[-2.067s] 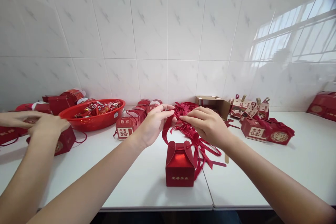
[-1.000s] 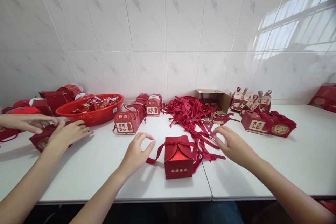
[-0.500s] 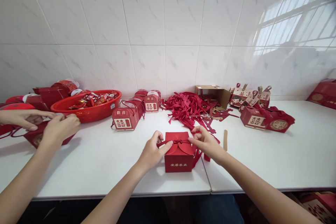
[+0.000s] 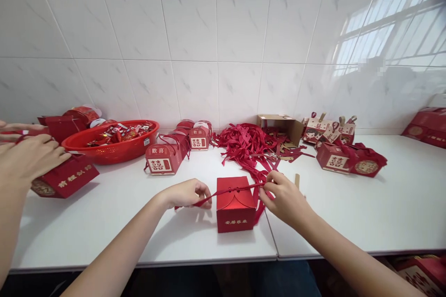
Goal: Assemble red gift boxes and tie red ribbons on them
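Centrally, near the front edge of the white table (image 4: 121,227), a red box (image 4: 236,216) stands upright with gold characters on its front, its curved top flaps folded down. A thin red ribbon (image 4: 223,191) crosses the top through two small holes and runs out to both sides. The left hand (image 4: 190,194), just beside the box, has its fingers curled around one side of the ribbon, with a loose end trailing beneath the palm; on the opposite side, the right hand (image 4: 282,192) pinches the ribbon between thumb and bent fingers. Behind the box lies a tangled heap of red ribbons (image 4: 244,143), reaching to an open cardboard carton (image 4: 298,132) on its side. A tan strip (image 4: 297,181) lies near the right hand. Left of the heap sit red handled boxes (image 4: 160,161), then a red basin (image 4: 114,154) of wrapped sweets (image 4: 120,133). At far left, a co-worker (image 4: 42,158) grips a tilted red carton (image 4: 68,178) by its top. To the right are two ribboned boxes (image 4: 365,165), with pale-fronted boxes (image 4: 315,131) behind them near the tiled wall (image 4: 195,18).
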A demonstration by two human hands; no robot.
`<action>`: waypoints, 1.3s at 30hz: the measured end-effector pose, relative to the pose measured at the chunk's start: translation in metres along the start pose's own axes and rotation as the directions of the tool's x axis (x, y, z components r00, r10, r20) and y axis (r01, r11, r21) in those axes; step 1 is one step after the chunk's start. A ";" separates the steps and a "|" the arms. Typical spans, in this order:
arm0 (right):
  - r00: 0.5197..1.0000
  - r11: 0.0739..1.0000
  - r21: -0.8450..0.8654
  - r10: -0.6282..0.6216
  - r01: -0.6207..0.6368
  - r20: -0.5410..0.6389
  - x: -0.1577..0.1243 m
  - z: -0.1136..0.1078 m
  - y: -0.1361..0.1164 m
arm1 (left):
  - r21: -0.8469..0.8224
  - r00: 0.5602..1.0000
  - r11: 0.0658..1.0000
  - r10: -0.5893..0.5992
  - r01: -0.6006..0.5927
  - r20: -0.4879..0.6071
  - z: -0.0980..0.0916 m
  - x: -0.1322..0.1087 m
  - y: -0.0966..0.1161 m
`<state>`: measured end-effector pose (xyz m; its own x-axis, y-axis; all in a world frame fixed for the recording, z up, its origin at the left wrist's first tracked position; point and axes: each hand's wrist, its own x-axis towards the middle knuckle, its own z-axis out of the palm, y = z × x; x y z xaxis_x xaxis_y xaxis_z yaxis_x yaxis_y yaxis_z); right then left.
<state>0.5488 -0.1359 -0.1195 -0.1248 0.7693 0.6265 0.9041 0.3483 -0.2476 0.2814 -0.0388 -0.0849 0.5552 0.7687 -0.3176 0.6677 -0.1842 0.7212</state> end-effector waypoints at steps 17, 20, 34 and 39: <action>0.905 0.658 0.622 0.286 -0.424 0.314 0.019 0.004 -0.052 | 0.189 0.746 0.881 0.469 -0.434 -0.472 0.076 -0.021 0.035; 0.896 0.648 0.620 0.291 -0.443 0.337 0.022 0.002 -0.056 | 0.278 0.708 0.851 0.525 -0.446 -0.473 0.080 -0.022 0.037; 0.795 0.635 0.572 0.112 -0.519 0.596 0.041 -0.003 -0.037 | 0.409 0.602 0.650 0.755 -0.640 -0.258 0.052 -0.010 0.025; 0.854 0.736 0.562 0.040 -0.377 0.520 0.042 -0.006 -0.038 | 0.343 0.612 0.686 0.728 -0.642 -0.311 0.054 -0.005 0.025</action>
<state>0.5114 -0.1197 -0.0789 -0.2828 0.9487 0.1410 0.4828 0.2679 -0.8338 0.3223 -0.0800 -0.0981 0.6713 0.5265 0.5217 0.2719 -0.8297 0.4875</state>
